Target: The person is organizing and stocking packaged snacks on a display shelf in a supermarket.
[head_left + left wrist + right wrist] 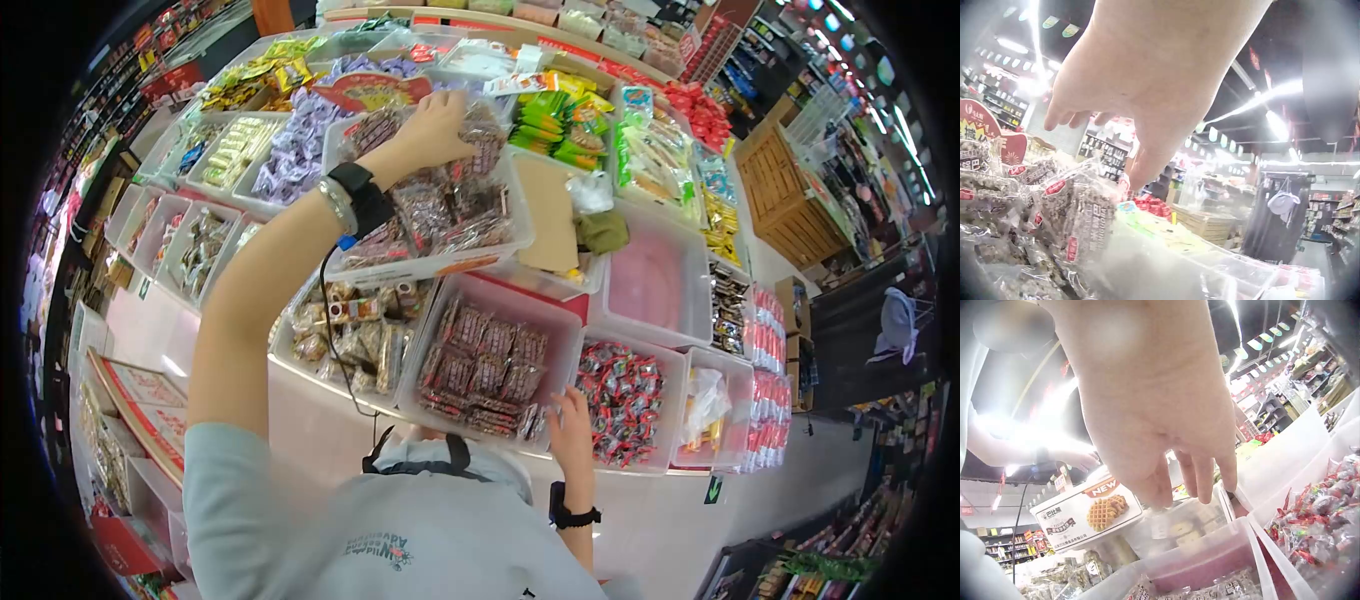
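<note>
My left hand (437,130) reaches over an upper clear bin (515,215) of wrapped brown snack bars (430,215). In the left wrist view its fingers and thumb are spread apart above the packets (1066,212), the thumb tip close to the nearest ones. Lower down, my right hand (571,430) is at the near right rim of a second clear bin (568,350), with similar dark bars (490,360) stacked in rows. The right wrist view shows the right hand's fingers (1204,481) pointing down with nothing between them.
Right of the lower bin stands a bin of red-wrapped candies (620,400). Behind it is a pink-bottomed bin (655,275). A red sign (372,92) rises behind the upper bin. Assorted wrapped snacks (360,330) sit at left. A waffle-printed box (1088,512) shows beyond my right hand.
</note>
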`<state>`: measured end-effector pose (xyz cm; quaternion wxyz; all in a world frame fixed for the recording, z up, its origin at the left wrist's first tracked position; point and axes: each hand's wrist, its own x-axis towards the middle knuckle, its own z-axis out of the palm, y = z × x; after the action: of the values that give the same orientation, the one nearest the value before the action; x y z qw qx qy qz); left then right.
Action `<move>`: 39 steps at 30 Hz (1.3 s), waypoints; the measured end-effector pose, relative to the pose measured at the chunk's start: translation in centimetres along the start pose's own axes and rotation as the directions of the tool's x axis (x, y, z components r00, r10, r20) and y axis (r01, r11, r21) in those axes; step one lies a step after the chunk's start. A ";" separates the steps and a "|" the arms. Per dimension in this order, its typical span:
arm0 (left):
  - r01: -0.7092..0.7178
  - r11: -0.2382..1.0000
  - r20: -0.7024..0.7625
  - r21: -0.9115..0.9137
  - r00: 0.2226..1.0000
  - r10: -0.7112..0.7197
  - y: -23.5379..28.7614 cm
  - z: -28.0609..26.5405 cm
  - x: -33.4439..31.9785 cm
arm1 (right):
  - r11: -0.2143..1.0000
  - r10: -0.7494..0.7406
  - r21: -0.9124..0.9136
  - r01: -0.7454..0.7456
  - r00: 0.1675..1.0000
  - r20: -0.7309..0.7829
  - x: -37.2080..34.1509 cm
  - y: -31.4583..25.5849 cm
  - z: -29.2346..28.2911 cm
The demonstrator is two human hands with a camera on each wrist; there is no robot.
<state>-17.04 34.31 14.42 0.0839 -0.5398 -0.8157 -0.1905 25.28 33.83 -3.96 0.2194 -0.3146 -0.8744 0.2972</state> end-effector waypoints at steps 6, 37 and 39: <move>0.094 0.986 -0.080 0.137 0.993 -0.083 -4.3 6.6 5.8 | 0.994 0.102 0.048 -0.101 0.995 -0.019 -0.8 0.9 -0.3; 0.099 0.984 0.042 -0.146 0.995 -0.094 -1.7 5.9 3.1 | 0.997 0.078 0.013 -0.078 0.997 -0.021 -0.1 2.1 0.0; 0.085 0.988 -0.028 -0.130 0.996 -0.089 -0.8 5.0 2.6 | 0.997 0.079 0.006 -0.079 0.997 -0.027 -0.4 1.8 -0.3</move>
<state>-18.45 38.27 10.62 0.0541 -0.5046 -0.8229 -0.2553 26.47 34.83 -5.01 0.2203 -0.3523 -0.8574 0.3036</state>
